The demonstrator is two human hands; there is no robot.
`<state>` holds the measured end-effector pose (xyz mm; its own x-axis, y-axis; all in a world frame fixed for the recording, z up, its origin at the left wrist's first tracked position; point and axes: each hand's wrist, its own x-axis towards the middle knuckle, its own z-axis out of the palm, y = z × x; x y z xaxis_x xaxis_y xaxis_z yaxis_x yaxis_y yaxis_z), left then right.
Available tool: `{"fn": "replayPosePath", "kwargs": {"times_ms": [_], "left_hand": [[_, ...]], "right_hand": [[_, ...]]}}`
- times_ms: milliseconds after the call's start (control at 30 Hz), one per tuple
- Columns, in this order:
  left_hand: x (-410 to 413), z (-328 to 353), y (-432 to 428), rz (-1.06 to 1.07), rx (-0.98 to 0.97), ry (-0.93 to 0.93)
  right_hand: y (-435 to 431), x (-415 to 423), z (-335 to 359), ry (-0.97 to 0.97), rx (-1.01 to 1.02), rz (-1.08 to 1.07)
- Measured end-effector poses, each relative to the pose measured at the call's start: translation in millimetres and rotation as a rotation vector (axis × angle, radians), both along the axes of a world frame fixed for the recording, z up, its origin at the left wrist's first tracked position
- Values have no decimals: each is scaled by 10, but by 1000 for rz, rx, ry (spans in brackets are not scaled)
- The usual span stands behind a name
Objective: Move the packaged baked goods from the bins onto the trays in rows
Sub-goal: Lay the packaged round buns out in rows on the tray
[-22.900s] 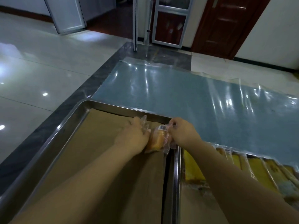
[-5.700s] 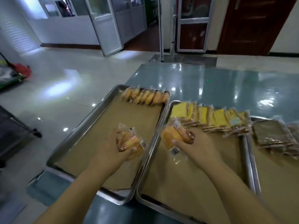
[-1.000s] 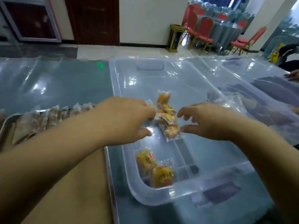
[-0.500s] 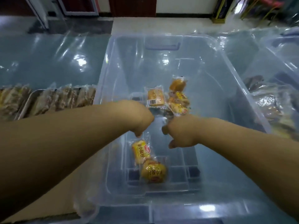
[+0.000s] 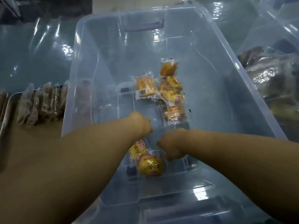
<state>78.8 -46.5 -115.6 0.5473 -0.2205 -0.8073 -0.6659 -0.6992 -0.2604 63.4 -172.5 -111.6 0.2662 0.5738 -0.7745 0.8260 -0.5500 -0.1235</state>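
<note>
A person is reaching both arms into a clear plastic bin (image 5: 210,50) filling the centre of the frame, the left hand (image 5: 141,125) and right hand (image 5: 171,145) hanging close together over its floor. The fingers of both hands are turning down and out of sight, so it cannot be told whether they are gripping anything. Two yellow bread packets (image 5: 150,166) are lying just below the hands at lower centre, one partly under the left wrist. A cluster of five more packets (image 5: 173,96) is sitting further up the bin floor, one of them showing a barcode label (image 5: 142,92). At the left edge, a metal tray (image 5: 4,113) lined with brown paper (image 5: 32,136) is carrying a row of brown wrapped goods (image 5: 42,102) standing on edge along its far side. At upper right, a second clear bin (image 5: 252,34) is holding darker wrapped goods (image 5: 271,75). Shiny plastic film is covering the surface (image 5: 32,54) behind.
</note>
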Motion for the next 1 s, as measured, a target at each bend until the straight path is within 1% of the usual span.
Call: {"fn": "replayPosePath", "kwargs": {"times_ms": [167,267,400,500,600,700,833,900,1000], "left_hand": [[55,2,30,6,-3,8],[111,55,47,74,7,17],[216,206,139,143,-63,-47],[359,354,168,207,-98,-116],[506,471,183,344,-165,-203],[665,520,245,501,-261,-249],[861,503,332,665,-417,-343],[921,412,351,777,-436,-408],[980,238,325,974,-456,-428]], "right_hand": [[51,-26,-61,92,4,-80],[22,47,14,93,2,-143],[-33,228,177,-35,-56,-168],[-50,383,317,-136,-106,-239],[-89,551,524,-205,-110,-319],[-141,734,725,-256,-104,-355],[-123,983,760,-310,15,-458],[-93,1066,701,-311,69,-607],[-85,1169,533,-271,121,-797]]}}
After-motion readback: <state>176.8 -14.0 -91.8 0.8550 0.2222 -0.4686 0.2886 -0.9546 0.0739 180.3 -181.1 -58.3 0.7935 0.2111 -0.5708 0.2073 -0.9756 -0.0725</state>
